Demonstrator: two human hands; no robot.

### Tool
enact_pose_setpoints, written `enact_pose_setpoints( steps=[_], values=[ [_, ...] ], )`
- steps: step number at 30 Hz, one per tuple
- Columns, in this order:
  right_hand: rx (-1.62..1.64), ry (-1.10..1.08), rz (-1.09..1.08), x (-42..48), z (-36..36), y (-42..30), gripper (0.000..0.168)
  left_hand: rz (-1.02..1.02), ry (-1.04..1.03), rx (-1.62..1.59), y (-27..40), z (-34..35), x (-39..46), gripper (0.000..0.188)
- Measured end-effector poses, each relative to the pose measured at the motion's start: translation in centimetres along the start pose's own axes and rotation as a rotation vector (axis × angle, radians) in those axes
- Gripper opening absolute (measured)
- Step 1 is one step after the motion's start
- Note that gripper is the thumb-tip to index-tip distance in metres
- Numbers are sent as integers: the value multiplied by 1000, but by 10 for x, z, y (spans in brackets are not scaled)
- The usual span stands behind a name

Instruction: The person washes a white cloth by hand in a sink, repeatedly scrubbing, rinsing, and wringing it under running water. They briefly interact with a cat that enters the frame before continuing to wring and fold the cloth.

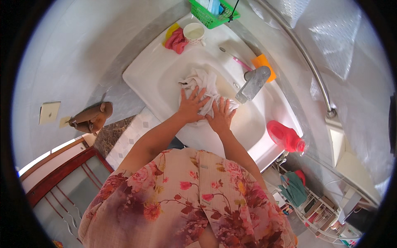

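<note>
A wet white cloth point(203, 81) lies bunched in the basin of a white washbasin point(145, 73). My left hand point(191, 107) rests flat on it, palm down with the fingers spread. Just to the right, my right hand point(221, 114) presses on the cloth's lower right part, its fingers also apart. The two thumbs nearly meet. Cloudy water seems to stand around the cloth. A grey metal faucet point(252, 85) reaches over the basin to the right of my hands.
On the rim are a patterned mug point(194, 33), a pink cloth point(176, 42), a toothbrush point(242, 63), an orange item point(266, 66) and a red detergent bottle point(285, 136). A green basket point(211, 18) hangs behind. A wire rack point(316, 210) stands right, a red-framed door or gate point(71, 173) left.
</note>
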State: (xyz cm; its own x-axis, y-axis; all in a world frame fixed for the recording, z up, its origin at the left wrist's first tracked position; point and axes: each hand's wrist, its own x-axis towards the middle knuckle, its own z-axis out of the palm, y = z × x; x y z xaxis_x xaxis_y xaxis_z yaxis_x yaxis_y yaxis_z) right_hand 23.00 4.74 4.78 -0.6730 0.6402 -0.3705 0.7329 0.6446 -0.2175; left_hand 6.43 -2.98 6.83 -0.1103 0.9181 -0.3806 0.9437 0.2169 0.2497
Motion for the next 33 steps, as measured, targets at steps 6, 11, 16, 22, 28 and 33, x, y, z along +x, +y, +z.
enact_pose_setpoints(
  steps=[6, 11, 16, 22, 28, 33],
  values=[
    [33, -89, 34, 35, 7, 21, 77, 15, -63, 46, -8, 20, 41, 89],
    [56, -54, 53, 48, 14, 25, 74, -19, -178, 96, -7, 19, 58, 86],
    [-80, 22, 76, 54, 37, 27, 57, 4, -150, -10, -11, 19, 60, 84],
    [540, 241, 148, 55, 34, 26, 30, -47, 64, -464, -25, 21, 52, 84],
    [837, 405, -86, 10, -31, -34, 22, -672, 292, -2045, -10, 9, 25, 75],
    [760, 410, -449, -30, -96, -82, 18, -83, -175, -2663, -11, -13, 3, 68]
  ],
)
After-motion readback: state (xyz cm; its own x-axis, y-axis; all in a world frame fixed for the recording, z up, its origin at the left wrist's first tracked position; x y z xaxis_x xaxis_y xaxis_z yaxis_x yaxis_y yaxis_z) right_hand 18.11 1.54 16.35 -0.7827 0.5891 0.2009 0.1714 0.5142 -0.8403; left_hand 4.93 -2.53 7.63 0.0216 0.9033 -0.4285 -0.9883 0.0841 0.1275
